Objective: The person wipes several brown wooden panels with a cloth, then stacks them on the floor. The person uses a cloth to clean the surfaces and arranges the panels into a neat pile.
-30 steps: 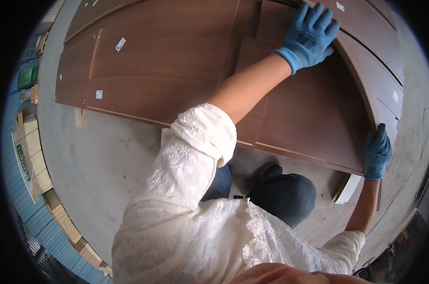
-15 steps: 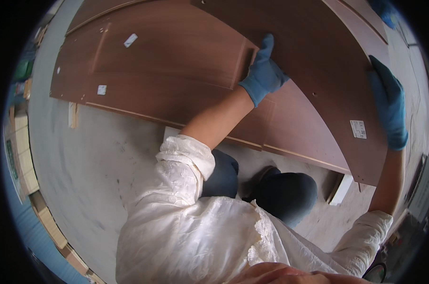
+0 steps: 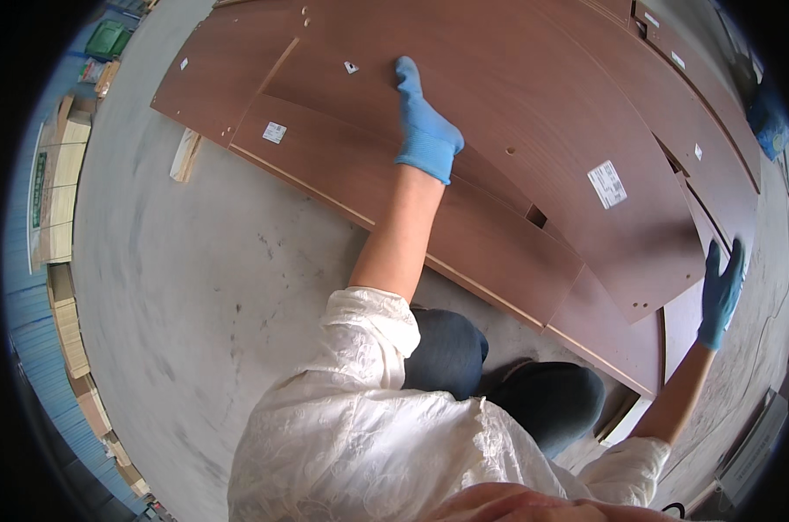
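A long brown panel (image 3: 551,130) with a white label lies at a slant across other brown panels. My left hand (image 3: 431,126), in a blue glove, is at its near edge. The thumb stretches over the top face, and the other fingers are hidden beneath the edge. Just off the panel's right end is my right hand (image 3: 721,291), also gloved in blue. Its fingers are apart and nothing shows in it. Below the slanted panel, another brown board (image 3: 342,161) carries a small white label.
More brown panels (image 3: 712,143) are stacked at the far right. Pale wood blocks (image 3: 185,155) prop the pile off the grey concrete floor (image 3: 194,287). Along the left side stand bundles of pale boards (image 3: 63,183) and a green bin (image 3: 107,39). My knees (image 3: 547,400) are close to the pile's near edge.
The slanted panel has come down from a tilted position onto the pile. My right hand has let go of its right edge and moved nearer to me. The view has shifted.
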Demonstrator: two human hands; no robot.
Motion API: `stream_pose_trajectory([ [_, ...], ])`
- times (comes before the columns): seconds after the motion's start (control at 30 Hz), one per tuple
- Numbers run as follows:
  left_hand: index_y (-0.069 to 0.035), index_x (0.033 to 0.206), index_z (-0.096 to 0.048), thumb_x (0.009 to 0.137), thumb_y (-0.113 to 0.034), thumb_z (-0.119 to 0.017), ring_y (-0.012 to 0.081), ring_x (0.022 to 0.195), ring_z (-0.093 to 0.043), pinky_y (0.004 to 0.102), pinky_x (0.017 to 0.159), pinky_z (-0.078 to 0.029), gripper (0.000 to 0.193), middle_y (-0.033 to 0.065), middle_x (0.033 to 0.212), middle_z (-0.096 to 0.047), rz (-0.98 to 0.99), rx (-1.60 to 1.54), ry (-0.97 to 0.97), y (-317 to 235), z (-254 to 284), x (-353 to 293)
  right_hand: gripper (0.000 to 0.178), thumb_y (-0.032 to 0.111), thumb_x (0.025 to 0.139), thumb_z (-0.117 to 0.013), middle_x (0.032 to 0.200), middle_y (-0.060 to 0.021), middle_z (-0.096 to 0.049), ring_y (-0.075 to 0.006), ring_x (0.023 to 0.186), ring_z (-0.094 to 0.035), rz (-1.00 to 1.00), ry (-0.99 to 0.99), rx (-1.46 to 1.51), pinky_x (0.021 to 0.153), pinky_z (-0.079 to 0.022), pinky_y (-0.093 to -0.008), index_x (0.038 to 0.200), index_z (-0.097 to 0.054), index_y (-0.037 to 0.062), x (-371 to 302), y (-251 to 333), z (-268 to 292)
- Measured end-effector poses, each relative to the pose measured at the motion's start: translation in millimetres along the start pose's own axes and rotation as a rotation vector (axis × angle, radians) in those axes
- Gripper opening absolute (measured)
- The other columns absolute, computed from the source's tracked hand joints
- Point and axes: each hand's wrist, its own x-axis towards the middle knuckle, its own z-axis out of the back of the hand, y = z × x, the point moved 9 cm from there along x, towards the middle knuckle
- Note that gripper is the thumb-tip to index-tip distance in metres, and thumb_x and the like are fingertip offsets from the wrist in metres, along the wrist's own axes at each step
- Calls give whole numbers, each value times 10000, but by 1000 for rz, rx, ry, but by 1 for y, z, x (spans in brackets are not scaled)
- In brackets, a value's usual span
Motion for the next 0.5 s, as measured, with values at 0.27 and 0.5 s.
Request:
stream_pose_trajectory([
  [0.27, -175, 1626, -317, 857, -855, -526, 300, 1521, -318, 535, 1241, -216, 1048, 57, 1693, -305, 21, 9, -149, 9, 61, 15, 570, 524, 1052, -570, 1139, -14, -663, -102, 933, -597, -934, 233, 1713, 798, -506, -272, 1351, -640, 44, -146, -30, -156],
  [0.5, -165, 1625, -322, 882, -842, -489, 316, 1505, -361, 482, 1229, -268, 1019, 79, 1680, -343, 115, 122, -295, -11, 94, 66, 582, 540, 999, -656, 719, -5, -580, -97, 642, -475, -873, 174, 973, 586, -419, -289, 857, -708, -21, -105, 42, -150],
])
